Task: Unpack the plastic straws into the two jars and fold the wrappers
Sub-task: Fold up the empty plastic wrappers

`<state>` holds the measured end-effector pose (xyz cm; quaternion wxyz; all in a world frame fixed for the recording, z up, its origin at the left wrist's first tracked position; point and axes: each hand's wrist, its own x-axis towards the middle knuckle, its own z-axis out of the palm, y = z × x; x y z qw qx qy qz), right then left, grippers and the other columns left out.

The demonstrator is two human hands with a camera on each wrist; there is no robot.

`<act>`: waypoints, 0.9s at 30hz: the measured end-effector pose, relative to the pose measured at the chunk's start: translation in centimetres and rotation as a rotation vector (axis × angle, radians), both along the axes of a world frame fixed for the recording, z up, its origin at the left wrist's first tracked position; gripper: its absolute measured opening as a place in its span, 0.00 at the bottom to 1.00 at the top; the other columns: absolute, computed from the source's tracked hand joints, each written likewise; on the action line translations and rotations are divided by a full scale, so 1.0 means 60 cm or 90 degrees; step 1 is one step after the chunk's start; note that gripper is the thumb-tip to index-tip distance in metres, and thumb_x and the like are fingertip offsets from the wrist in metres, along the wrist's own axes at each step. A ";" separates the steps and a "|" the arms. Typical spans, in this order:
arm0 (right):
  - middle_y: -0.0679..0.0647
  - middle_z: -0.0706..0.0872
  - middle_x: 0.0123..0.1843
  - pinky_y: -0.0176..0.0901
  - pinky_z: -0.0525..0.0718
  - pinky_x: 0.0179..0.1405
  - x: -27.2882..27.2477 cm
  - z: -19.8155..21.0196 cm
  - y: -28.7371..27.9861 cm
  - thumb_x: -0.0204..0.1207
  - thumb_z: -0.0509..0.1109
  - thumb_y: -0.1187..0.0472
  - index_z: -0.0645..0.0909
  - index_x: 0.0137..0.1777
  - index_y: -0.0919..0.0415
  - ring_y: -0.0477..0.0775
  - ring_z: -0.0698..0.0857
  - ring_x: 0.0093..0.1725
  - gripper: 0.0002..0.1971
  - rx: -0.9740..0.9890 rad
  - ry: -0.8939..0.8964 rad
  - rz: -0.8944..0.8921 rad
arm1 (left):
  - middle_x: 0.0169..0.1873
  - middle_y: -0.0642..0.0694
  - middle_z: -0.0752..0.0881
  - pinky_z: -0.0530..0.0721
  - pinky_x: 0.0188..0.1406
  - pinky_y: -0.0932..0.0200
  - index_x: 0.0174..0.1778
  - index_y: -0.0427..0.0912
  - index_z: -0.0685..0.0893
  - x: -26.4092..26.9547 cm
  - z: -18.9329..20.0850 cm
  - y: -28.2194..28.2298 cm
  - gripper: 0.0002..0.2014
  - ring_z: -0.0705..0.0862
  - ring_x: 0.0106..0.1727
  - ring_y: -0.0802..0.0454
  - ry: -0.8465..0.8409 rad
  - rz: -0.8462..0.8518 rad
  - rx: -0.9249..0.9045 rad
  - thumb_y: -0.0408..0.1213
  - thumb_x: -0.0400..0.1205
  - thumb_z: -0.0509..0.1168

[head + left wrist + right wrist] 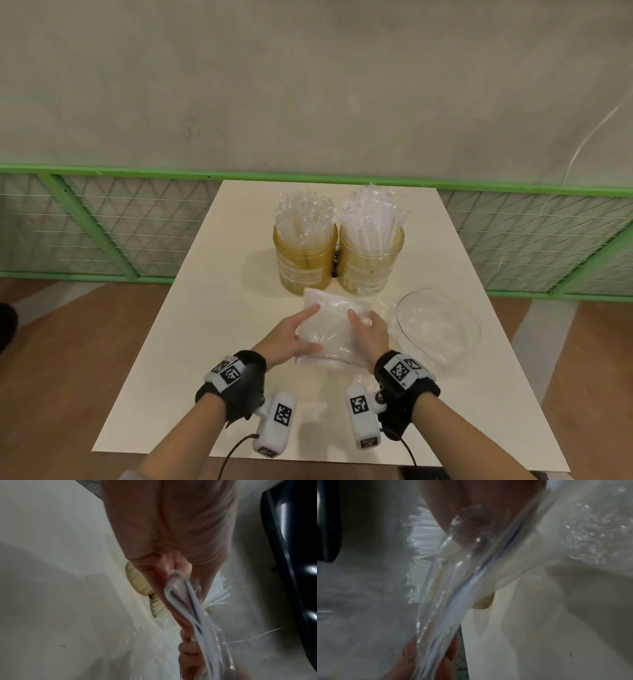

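Observation:
Two yellowish jars stand at the back of the white table. The left jar and the right jar each hold a bunch of clear and white straws. In front of them, a folded clear plastic wrapper is lifted off the table between both hands. My left hand grips its left edge, thumb on top. My right hand grips its right edge. In the left wrist view my left hand pinches the folded layers of the wrapper. The right wrist view shows the wrapper blurred under my right hand.
A second clear wrapper lies open and loose on the table to the right of my hands. A green mesh fence and a grey wall stand behind the table. A small dark object shows between the jars.

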<state>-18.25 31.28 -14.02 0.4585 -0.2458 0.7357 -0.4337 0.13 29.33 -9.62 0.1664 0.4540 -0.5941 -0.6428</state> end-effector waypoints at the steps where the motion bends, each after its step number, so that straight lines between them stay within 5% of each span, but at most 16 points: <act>1: 0.56 0.79 0.68 0.58 0.76 0.70 0.002 0.000 0.000 0.74 0.71 0.47 0.74 0.70 0.63 0.60 0.78 0.68 0.28 -0.015 0.024 -0.015 | 0.67 0.52 0.78 0.80 0.67 0.49 0.78 0.54 0.64 0.000 -0.001 0.001 0.41 0.84 0.61 0.48 0.004 0.002 0.004 0.31 0.72 0.75; 4: 0.60 0.86 0.57 0.59 0.81 0.62 0.006 -0.004 -0.001 0.72 0.74 0.52 0.79 0.54 0.61 0.61 0.84 0.57 0.17 -0.076 0.057 -0.061 | 0.68 0.51 0.78 0.81 0.66 0.51 0.78 0.53 0.63 -0.003 -0.006 0.001 0.42 0.85 0.60 0.51 0.007 0.006 0.008 0.32 0.71 0.76; 6: 0.62 0.85 0.55 0.57 0.81 0.63 0.002 -0.012 -0.004 0.71 0.75 0.51 0.77 0.54 0.60 0.60 0.84 0.55 0.18 -0.069 0.037 -0.061 | 0.65 0.49 0.81 0.83 0.59 0.59 0.79 0.53 0.62 0.000 -0.004 0.003 0.42 0.87 0.49 0.58 -0.002 0.001 -0.003 0.31 0.71 0.76; 8: 0.61 0.85 0.53 0.51 0.78 0.65 -0.006 -0.011 -0.007 0.66 0.77 0.42 0.74 0.58 0.65 0.56 0.84 0.54 0.31 -0.005 -0.114 -0.009 | 0.54 0.49 0.86 0.81 0.41 0.71 0.79 0.55 0.61 0.003 -0.001 0.006 0.42 0.80 0.29 0.66 -0.035 -0.015 -0.024 0.30 0.72 0.74; 10: 0.57 0.83 0.63 0.56 0.76 0.68 -0.014 -0.019 -0.011 0.54 0.76 0.27 0.72 0.70 0.56 0.58 0.83 0.61 0.48 0.070 -0.265 0.024 | 0.41 0.54 0.83 0.76 0.32 0.74 0.79 0.56 0.61 0.004 0.000 0.009 0.41 0.72 0.23 0.65 -0.070 -0.041 -0.042 0.32 0.73 0.74; 12: 0.54 0.81 0.67 0.59 0.76 0.69 -0.018 -0.022 -0.012 0.61 0.71 0.27 0.72 0.73 0.55 0.59 0.81 0.65 0.45 0.041 -0.196 0.015 | 0.43 0.53 0.83 0.79 0.34 0.69 0.80 0.56 0.60 -0.002 0.002 0.012 0.42 0.72 0.25 0.63 -0.077 -0.054 -0.053 0.33 0.73 0.74; 15: 0.59 0.86 0.57 0.57 0.81 0.62 -0.015 -0.006 -0.010 0.74 0.69 0.46 0.81 0.59 0.67 0.62 0.84 0.58 0.24 -0.033 0.027 -0.044 | 0.55 0.41 0.86 0.76 0.30 0.74 0.80 0.51 0.61 -0.012 0.011 0.018 0.41 0.73 0.21 0.66 -0.061 -0.038 -0.058 0.30 0.74 0.73; 17: 0.62 0.87 0.49 0.54 0.83 0.56 -0.014 0.001 -0.011 0.76 0.68 0.52 0.82 0.51 0.70 0.63 0.85 0.51 0.18 -0.056 0.073 -0.064 | 0.48 0.50 0.86 0.72 0.27 0.78 0.80 0.50 0.61 -0.015 0.015 0.019 0.40 0.72 0.19 0.68 -0.052 -0.035 -0.063 0.29 0.74 0.72; 19: 0.62 0.86 0.44 0.51 0.81 0.51 -0.010 0.003 -0.014 0.77 0.69 0.56 0.82 0.48 0.74 0.63 0.84 0.47 0.16 -0.071 0.095 -0.082 | 0.42 0.55 0.81 0.72 0.27 0.78 0.80 0.50 0.60 -0.017 0.016 0.018 0.40 0.72 0.19 0.67 -0.048 -0.040 -0.063 0.30 0.74 0.73; 23: 0.63 0.87 0.47 0.47 0.79 0.49 -0.003 0.001 -0.002 0.78 0.68 0.57 0.83 0.50 0.71 0.65 0.85 0.52 0.14 -0.091 0.098 -0.095 | 0.45 0.47 0.82 0.72 0.27 0.78 0.79 0.51 0.61 -0.017 0.009 0.018 0.39 0.72 0.19 0.68 -0.064 -0.048 -0.067 0.31 0.75 0.72; 27: 0.56 0.83 0.61 0.53 0.77 0.65 -0.015 -0.001 0.004 0.80 0.61 0.43 0.78 0.66 0.65 0.60 0.81 0.62 0.26 -0.037 0.052 -0.009 | 0.50 0.48 0.77 0.74 0.33 0.75 0.79 0.57 0.61 -0.011 -0.018 0.013 0.40 0.72 0.26 0.64 -0.101 -0.042 -0.071 0.35 0.74 0.73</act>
